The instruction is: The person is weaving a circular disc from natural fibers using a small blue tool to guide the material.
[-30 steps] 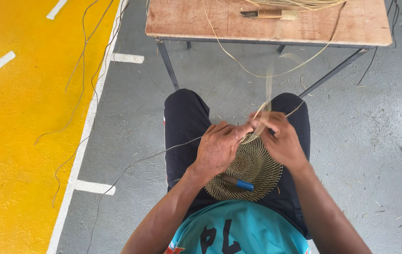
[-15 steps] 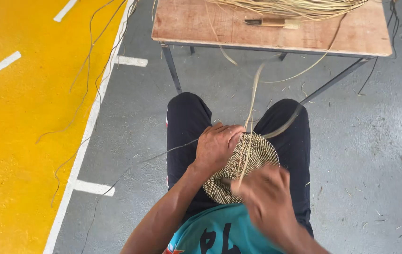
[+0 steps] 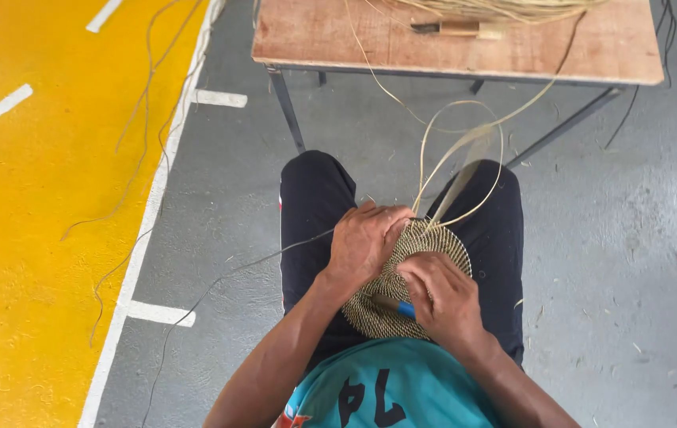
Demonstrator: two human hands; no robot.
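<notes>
- Left hand (image 3: 366, 242) has its grip closed on the upper left edge of the woven disc (image 3: 433, 246), at frame centre.
- Right hand (image 3: 445, 293) lies on the disc's lower part, fingers curled around a blue-handled tool (image 3: 398, 306).
- Disc rests on the person's lap, on dark trousers (image 3: 310, 206).
- Pale strips (image 3: 465, 150) loop up from the disc's top edge toward the tabletop (image 3: 592, 55) at the upper right.
- On the tabletop lie a fibre bundle (image 3: 512, 8) and a knife (image 3: 457, 28).
- Yellow floor (image 3: 29, 238) fills the left.
</notes>
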